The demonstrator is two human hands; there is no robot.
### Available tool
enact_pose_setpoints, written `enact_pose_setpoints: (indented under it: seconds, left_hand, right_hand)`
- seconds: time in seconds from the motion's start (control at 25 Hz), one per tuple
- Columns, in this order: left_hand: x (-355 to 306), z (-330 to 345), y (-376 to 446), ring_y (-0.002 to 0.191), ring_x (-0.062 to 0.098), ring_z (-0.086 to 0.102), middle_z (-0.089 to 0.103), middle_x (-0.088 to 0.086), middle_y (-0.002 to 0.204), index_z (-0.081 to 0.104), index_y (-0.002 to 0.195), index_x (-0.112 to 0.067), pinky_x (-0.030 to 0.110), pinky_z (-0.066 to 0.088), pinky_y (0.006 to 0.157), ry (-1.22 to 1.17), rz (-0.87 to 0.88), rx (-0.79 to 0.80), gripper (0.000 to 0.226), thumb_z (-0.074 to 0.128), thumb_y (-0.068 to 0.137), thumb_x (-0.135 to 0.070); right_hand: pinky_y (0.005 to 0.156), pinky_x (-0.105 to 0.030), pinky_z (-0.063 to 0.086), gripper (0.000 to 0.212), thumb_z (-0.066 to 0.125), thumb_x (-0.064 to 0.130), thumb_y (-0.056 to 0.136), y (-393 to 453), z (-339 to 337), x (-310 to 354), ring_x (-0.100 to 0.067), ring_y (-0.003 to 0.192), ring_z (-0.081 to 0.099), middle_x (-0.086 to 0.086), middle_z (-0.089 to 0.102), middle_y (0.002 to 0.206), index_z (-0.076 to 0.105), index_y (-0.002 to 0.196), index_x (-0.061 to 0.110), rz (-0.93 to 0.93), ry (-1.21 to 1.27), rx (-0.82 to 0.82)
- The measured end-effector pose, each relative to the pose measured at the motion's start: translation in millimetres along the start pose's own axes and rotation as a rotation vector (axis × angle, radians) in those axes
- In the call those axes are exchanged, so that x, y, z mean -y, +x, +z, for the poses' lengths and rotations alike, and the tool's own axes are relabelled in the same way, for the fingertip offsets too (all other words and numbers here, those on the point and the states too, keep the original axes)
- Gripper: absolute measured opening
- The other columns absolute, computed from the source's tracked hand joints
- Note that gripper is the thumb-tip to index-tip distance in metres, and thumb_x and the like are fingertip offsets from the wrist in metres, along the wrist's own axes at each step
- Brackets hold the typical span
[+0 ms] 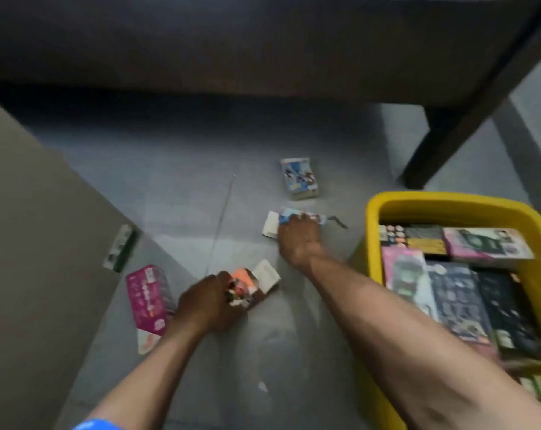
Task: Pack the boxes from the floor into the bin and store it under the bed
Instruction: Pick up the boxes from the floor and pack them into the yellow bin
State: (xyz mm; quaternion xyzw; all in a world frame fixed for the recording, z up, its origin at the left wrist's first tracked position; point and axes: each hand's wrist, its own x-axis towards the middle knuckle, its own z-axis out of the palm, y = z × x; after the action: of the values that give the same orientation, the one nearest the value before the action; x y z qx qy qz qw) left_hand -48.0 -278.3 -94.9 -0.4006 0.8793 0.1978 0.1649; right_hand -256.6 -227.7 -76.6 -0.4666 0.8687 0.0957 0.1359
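Small printed boxes lie on the grey floor. My left hand grips an orange and white box in the middle of the floor. My right hand rests on a white and blue box farther out, fingers curled over it. A blue box lies beyond that, nearer the bed. A pink box lies left of my left hand. The yellow bin stands at the right, with several dark and pink boxes packed flat inside. The dark bed spans the top.
A beige panel rises on the left, and a green and white box leans against its edge. The bed's dark leg stands just behind the bin. A small dark object lies by the white and blue box.
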Motion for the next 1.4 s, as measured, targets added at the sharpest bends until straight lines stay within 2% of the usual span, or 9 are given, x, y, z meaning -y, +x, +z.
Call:
enact_pose_setpoints:
  seconds: [0.2, 0.4, 0.52, 0.64, 0.8, 0.92, 1.08, 1.24, 1.4]
  left_hand:
    - [-45.4, 8.6, -8.8, 0.108, 0.030, 0.063, 0.065, 0.008, 0.117, 0.039, 0.098, -0.025, 0.033, 0.042, 0.071, 0.093, 0.021, 0.075, 0.053, 0.065, 0.074, -0.064]
    - [-57.2, -12.2, -31.4, 0.105, 0.033, 0.064, 0.065, 0.009, 0.116, 0.043, 0.112, -0.022, 0.035, 0.047, 0.076, 0.101, -0.077, 0.024, 0.062, 0.059, 0.074, -0.068]
    - [-50.0, -22.6, -46.2, 0.094, 0.032, 0.065, 0.067, 0.006, 0.104, 0.044, 0.107, -0.027, 0.036, 0.052, 0.073, -0.023, -0.098, -0.083, 0.058, 0.055, 0.071, -0.071]
    - [-42.2, -19.0, -62.6, 0.089, 0.030, 0.066, 0.068, 0.003, 0.101, 0.046, 0.108, -0.030, 0.039, 0.055, 0.077, -0.175, -0.132, -0.137, 0.056, 0.058, 0.068, -0.068]
    - [-44.8, -29.1, -67.3, 0.090, 0.028, 0.069, 0.072, 0.004, 0.101, 0.054, 0.108, -0.027, 0.042, 0.057, 0.079, -0.358, -0.119, -0.212, 0.057, 0.067, 0.064, -0.062]
    - [-78.2, -52.9, -64.1, 0.086, 0.027, 0.073, 0.074, 0.007, 0.099, 0.060, 0.105, -0.021, 0.042, 0.061, 0.067, -0.792, -0.016, -0.254, 0.047, 0.076, 0.068, -0.045]
    - [-172.7, -59.3, -98.7, 0.068, 0.019, 0.074, 0.078, 0.005, 0.089, 0.066, 0.103, -0.018, 0.024, 0.054, 0.048, -1.278, 0.114, 0.057, 0.056, 0.073, 0.058, -0.050]
    - [-288.2, -45.3, -127.1, 0.078, 0.016, 0.075, 0.078, -0.001, 0.094, 0.064, 0.111, -0.020, 0.028, 0.056, 0.056, -1.183, 0.243, 0.207, 0.064, 0.078, 0.060, -0.057]
    - [-338.9, -21.5, -140.0, 0.104, 0.015, 0.064, 0.058, -0.017, 0.109, 0.044, 0.129, -0.034, 0.038, 0.053, 0.094, -0.744, 0.180, -0.072, 0.076, 0.071, 0.068, -0.071]
  right_hand:
    - [0.107, -0.052, 0.036, 0.056, 0.047, 0.024, 0.097, -23.5, 18.5, -36.7, -0.037, 0.143, 0.024, -0.009, 0.016, 0.161, 0.032, 0.150, 0.020, 0.025, 0.012, 0.260]
    - [0.098, -0.048, 0.037, 0.051, 0.054, 0.027, 0.090, -27.3, 36.0, -31.3, -0.037, 0.125, 0.042, -0.014, 0.040, 0.142, 0.040, 0.138, 0.018, 0.153, 0.063, -0.087]
    - [0.100, -0.051, 0.040, 0.064, 0.055, 0.042, 0.090, -24.1, 45.5, -38.1, -0.040, 0.129, 0.043, -0.016, 0.038, 0.146, 0.028, 0.144, 0.022, 0.272, 0.348, 0.147]
    - [0.092, -0.040, 0.045, 0.072, 0.061, 0.054, 0.082, -40.4, 51.9, -33.2, -0.034, 0.122, 0.054, -0.015, 0.053, 0.134, 0.034, 0.140, 0.022, 0.164, 0.421, 0.304]
    - [0.085, -0.036, 0.047, 0.062, 0.064, 0.035, 0.083, -58.1, 9.5, -21.2, -0.035, 0.116, 0.060, -0.015, 0.061, 0.128, 0.037, 0.136, 0.015, -0.005, 0.485, 0.140]
    - [0.081, -0.036, 0.046, 0.050, 0.062, 0.035, 0.085, -70.8, -56.3, -41.8, -0.037, 0.113, 0.061, -0.017, 0.063, 0.126, 0.044, 0.128, 0.014, -0.043, 0.643, -0.063]
    - [0.075, -0.037, 0.046, 0.044, 0.059, 0.044, 0.080, -130.6, -112.6, -129.2, -0.034, 0.100, 0.063, -0.009, 0.066, 0.114, 0.048, 0.116, 0.020, 0.031, 0.733, -0.347]
    - [0.076, -0.035, 0.051, 0.032, 0.063, 0.041, 0.081, -220.9, -86.5, -254.8, -0.024, 0.090, 0.066, -0.004, 0.070, 0.105, 0.057, 0.104, 0.021, 0.299, 0.936, -0.353]
    - [0.064, -0.028, 0.058, 0.037, 0.065, 0.036, 0.093, -280.9, -35.7, -316.0, -0.013, 0.076, 0.073, -0.009, 0.073, 0.107, 0.053, 0.122, 0.017, 0.405, 1.190, -0.083]
